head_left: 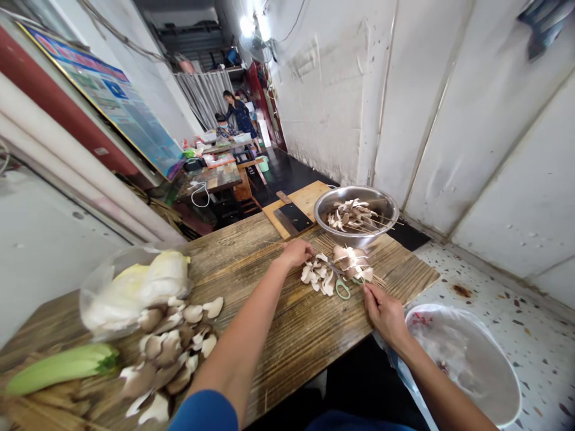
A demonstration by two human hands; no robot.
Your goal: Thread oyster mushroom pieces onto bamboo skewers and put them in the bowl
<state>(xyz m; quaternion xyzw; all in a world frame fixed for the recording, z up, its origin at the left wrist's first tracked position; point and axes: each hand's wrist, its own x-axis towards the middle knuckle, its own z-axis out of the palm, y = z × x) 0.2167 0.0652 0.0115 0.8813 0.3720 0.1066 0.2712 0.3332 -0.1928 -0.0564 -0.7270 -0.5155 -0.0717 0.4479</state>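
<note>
My left hand (296, 252) reaches across the wooden table (287, 323) and rests with curled fingers at the edge of a small pile of cut mushroom pieces (320, 276). My right hand (385, 312) is near the table's front edge, its fingers pinched on thin bamboo skewers (378, 280) that lie beside the pile. Green-handled scissors (343, 288) lie between my hands. More mushroom chunks (353, 261) sit just behind the scissors. A steel bowl (356, 211) beyond them holds skewered mushrooms.
A big heap of whole oyster mushrooms (173, 347) lies at the left with a bagged cabbage (135, 287) and a green vegetable (60, 366). A cleaver (291, 215) rests on a cutting board. A bag-lined bin (462, 359) stands at my right. Two people work far back.
</note>
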